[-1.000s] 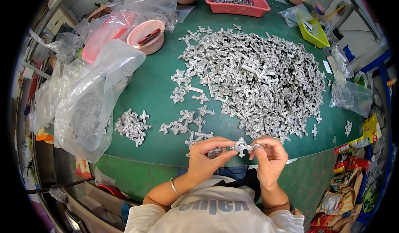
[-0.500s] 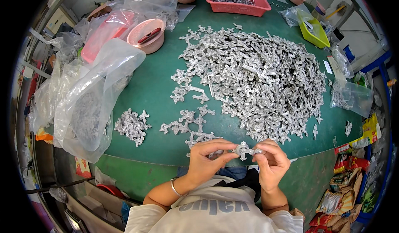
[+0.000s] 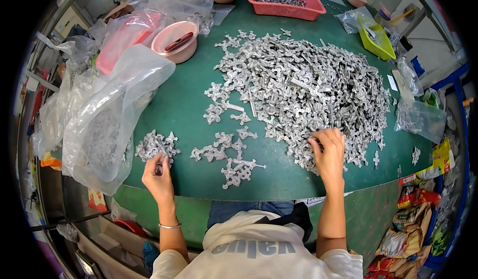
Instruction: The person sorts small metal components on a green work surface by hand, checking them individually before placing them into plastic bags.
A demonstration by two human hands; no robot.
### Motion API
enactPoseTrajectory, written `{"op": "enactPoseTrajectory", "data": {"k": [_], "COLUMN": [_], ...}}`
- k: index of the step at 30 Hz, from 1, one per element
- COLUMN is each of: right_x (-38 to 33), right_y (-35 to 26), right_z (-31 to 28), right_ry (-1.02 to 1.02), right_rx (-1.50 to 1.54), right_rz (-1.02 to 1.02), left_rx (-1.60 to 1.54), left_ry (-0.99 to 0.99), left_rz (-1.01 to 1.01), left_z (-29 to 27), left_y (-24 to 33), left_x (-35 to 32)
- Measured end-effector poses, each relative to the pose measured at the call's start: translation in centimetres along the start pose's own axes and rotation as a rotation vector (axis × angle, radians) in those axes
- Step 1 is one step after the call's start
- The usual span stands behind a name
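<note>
My left hand is at the near edge of a small heap of silver metal castings on the left. Its thumb and fingertips pinch a casting against that heap. My right hand reaches into the near side of the big mound of silver metal castings. There the thumb and fingers are bent together, and what lies between them is mostly hidden. Between my hands, a loose group of castings lies close to the table's front edge, with more castings just beyond.
The green table carries a pink basin with a red-handled tool on it. Clear plastic bags cover the left side. A red tray of metal pieces stands at the back, a yellow-green basket at back right.
My hands have parted from the casting they both held in front of me. The left moved left to the small heap; the right went forward to the big mound.
</note>
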State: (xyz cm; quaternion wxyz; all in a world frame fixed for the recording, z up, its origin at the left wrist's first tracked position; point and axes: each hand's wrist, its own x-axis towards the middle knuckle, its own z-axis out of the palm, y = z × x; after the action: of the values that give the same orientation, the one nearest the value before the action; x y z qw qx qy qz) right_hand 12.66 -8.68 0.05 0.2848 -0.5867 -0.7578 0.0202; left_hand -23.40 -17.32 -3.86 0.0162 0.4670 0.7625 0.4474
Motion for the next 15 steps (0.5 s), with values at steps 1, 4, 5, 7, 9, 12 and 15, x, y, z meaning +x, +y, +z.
{"op": "enactPoseTrajectory", "data": {"k": [1,4,5,7,9,12,15], "right_x": [0.0,-0.3,-0.7,-2.0,-2.9,-4.1,-4.7], "right_y": [0.1,-0.3,-0.7,-1.6,-2.7,-4.2,-5.2], "right_z": [-0.1,-0.8,-0.9,-1.2,-1.2,-1.4,-1.5], "right_ry": [0.046,0.194,0.181,0.154,0.073,-0.025,-0.065], "right_rx": [0.038,0.215,0.385,0.722,1.013,1.331,1.537], "right_rz": [0.019,0.091,0.193,0.398,0.472,0.556,0.607], "left_rx": [0.009,-0.039,-0.068,-0.128,-0.316,-0.563,-0.734], "left_ry": [0.032,0.075,0.079,-0.007,-0.212,-0.503,-0.687], "left_rz": [0.057,0.052,0.023,0.157,0.183,0.117,0.047], "left_z": [0.3,0.8,1.0,1.6,2.2,2.6,3.0], "left_y": [0.0,2.2,3.3,4.3,6.5,11.9,14.9], "left_x": [0.0,-0.3,-0.6,-1.2,-2.2,-3.3,-4.0]}}
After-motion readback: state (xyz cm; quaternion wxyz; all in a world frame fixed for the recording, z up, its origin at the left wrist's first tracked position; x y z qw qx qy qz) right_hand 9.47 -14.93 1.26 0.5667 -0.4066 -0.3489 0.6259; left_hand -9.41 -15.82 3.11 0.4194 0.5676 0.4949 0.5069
